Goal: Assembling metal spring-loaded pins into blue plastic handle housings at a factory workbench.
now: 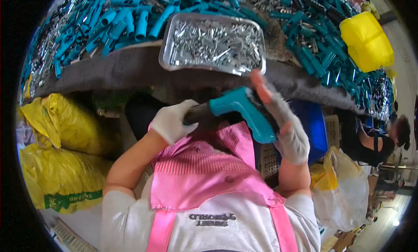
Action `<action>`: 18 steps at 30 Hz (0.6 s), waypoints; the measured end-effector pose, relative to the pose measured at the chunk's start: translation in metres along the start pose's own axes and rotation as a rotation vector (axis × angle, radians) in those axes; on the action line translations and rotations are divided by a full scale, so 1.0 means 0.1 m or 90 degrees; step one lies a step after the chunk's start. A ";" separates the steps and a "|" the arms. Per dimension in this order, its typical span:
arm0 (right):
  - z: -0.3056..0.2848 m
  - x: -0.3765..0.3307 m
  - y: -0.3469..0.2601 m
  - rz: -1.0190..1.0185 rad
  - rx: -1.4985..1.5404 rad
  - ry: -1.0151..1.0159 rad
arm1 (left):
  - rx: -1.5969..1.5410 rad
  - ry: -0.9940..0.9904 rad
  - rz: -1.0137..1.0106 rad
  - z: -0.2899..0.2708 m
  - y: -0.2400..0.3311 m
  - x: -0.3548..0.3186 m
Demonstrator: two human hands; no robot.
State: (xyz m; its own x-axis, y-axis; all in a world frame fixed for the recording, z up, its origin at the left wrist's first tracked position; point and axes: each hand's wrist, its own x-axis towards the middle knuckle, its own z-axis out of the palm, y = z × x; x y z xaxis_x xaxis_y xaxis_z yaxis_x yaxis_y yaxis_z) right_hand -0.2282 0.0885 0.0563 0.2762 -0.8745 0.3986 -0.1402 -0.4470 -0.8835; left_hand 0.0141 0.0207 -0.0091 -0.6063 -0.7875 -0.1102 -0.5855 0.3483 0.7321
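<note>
Currently the teal pistol-shaped part (244,109) is clamped by the gloved left hand (172,121) and right hand (285,126); slippage could be caused by its overhang beyond the surface's near edge.

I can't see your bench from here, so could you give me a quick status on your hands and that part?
Left hand gripping the dark end, right hand on the teal pistol-shaped part. Metal tray of small pieces just beyond. Nothing between.

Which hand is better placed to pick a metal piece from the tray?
Probably the right hand: its bare fingertips sit beside the metal tray edge, while the left hand grips the teal tool lower down.
</note>
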 end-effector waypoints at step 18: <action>0.59 0.01 0.56 0.285 0.726 -0.003 | 0.350 0.619 0.381 -0.56 -0.02 0.50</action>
State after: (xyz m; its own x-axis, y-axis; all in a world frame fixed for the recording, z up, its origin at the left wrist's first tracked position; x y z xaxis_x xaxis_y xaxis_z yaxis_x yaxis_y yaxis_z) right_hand -0.1796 0.0736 -0.0072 0.4208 -0.9071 0.0048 0.6889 0.3161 -0.6523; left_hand 0.0154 -0.0481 0.0212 -0.3450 -0.4004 0.8489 -0.6439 0.7590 0.0962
